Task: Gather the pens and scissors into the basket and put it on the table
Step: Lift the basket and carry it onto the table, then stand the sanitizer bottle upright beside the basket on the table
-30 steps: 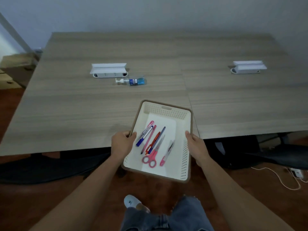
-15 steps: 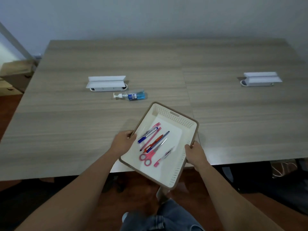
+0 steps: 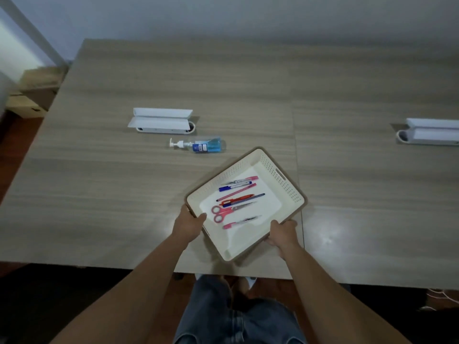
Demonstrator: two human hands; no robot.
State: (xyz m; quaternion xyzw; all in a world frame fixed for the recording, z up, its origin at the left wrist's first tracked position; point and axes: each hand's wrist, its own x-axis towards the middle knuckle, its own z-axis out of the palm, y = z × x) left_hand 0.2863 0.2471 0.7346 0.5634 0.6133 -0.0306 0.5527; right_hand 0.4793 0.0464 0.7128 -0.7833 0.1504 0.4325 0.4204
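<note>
A cream basket with a brown rim and perforated walls is over the wooden table, near its front edge, turned at an angle. Inside lie several pens in pink, blue and red, and pink-handled scissors. My left hand grips the basket's near left rim, thumb inside. My right hand grips the near right rim. I cannot tell whether the basket rests on the table or hovers just above it.
A bottle of blue liquid with a pump lies on its side just beyond the basket. A white open case sits behind it, and another white case at the far right. Cardboard boxes stand on the floor at left.
The basket has moved forward from off the table's front edge to over the tabletop and has turned clockwise. Both hands have kept their grip on it.
</note>
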